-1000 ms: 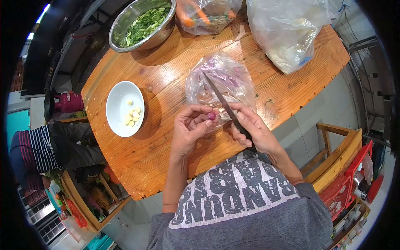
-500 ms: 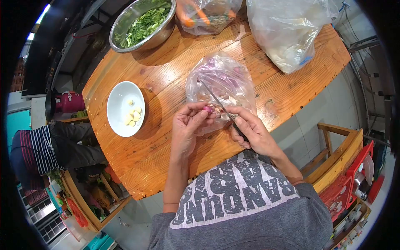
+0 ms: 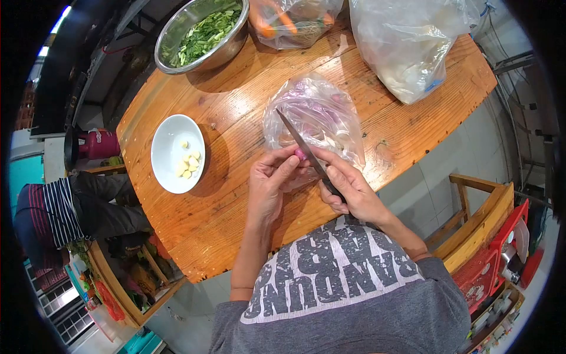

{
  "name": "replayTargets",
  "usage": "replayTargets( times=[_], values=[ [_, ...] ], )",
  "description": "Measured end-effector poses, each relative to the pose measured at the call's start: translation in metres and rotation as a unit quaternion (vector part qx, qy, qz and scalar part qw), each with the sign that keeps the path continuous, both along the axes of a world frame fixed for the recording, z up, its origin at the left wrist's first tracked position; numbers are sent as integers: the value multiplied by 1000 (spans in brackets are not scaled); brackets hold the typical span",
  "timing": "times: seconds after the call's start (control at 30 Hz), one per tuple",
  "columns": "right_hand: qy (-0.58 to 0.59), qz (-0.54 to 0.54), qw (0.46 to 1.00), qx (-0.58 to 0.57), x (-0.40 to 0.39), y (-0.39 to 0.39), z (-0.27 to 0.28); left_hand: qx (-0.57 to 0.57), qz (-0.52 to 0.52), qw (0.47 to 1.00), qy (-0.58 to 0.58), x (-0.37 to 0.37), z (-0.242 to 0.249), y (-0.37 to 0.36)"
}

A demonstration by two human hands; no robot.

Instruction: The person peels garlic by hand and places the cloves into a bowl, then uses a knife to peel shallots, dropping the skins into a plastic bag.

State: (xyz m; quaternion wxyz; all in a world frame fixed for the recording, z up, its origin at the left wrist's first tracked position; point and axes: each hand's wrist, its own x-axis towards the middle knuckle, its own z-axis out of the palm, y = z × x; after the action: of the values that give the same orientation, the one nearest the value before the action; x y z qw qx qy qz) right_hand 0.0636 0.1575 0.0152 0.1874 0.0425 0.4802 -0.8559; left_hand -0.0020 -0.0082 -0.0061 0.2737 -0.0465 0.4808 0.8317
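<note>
Near the left edge of the wooden counter (image 3: 236,118) sits a white dish (image 3: 177,153) of pale peeled cloves, with a steel bowl (image 3: 200,32) of chopped greens at the far left corner. Over the near edge, the left hand (image 3: 268,183) pinches a small purple shallot (image 3: 299,154) between its fingertips. Just beside it, the right hand (image 3: 348,189) is closed round the handle of a knife (image 3: 300,144), whose blade lies against the shallot and points away over a clear bag of shallots (image 3: 315,115). The blade sits very close to the left fingertips; a slip on the slick round skin could likely nick them. A larger plastic bag (image 3: 407,41) lies at the far right corner.
</note>
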Motion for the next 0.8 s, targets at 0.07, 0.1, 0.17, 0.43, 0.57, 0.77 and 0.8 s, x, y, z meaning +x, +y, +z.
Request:
replayTargets(
  times=[0.07,0.1,0.17,0.43,0.57,0.77,0.8],
  values=[
    [9,0,1000,4,-1,-1,1,2,3,1000,14,1,-3,0],
    [14,-1,1000,6,-2,-1,1,3,4,1000,20,1,-3,1],
    [14,-3,1000,7,-2,-2,1,4,3,1000,13,1,-4,0],
    [12,-1,1000,7,-1,-1,0,0,12,1000,14,2,-3,1],
    [2,-2,1000,8,-1,0,0,6,8,1000,13,2,-4,1],
    [20,-13,1000,18,-3,-3,1,-2,12,1000,12,2,-2,1],
    [24,-15,999,20,-3,-3,1,-5,13,1000,18,3,-2,2]
  ],
)
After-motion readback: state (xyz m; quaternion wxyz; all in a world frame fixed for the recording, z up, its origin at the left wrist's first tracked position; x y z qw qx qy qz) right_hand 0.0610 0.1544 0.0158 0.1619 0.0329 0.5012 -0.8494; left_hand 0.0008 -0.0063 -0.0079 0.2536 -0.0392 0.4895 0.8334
